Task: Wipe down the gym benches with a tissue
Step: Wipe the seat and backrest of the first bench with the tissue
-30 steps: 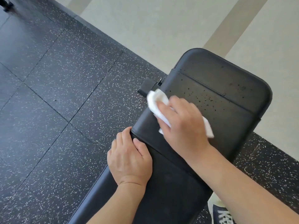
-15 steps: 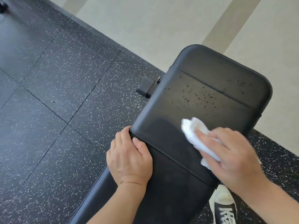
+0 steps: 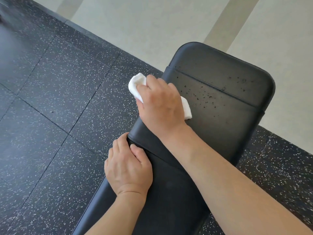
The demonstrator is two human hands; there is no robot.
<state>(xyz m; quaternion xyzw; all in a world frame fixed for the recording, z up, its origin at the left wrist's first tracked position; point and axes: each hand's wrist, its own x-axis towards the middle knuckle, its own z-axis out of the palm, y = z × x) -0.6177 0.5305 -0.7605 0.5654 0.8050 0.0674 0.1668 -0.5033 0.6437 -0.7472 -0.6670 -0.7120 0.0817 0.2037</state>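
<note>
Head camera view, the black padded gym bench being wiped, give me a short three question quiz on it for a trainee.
1. True or false: the left hand holds the white folded tissue.
2. Where do droplets remain on the black padded gym bench? A) the far end section B) beside the left hand C) nowhere
3. Fill in: the right hand presses the tissue at the bench's ____ edge, as the person faces it.

Key
1. False: the right hand holds it; the left hand rests on the bench's side edge by the pad seam.
2. A: specks dot the far section around the stitched line.
3. Left.
</note>
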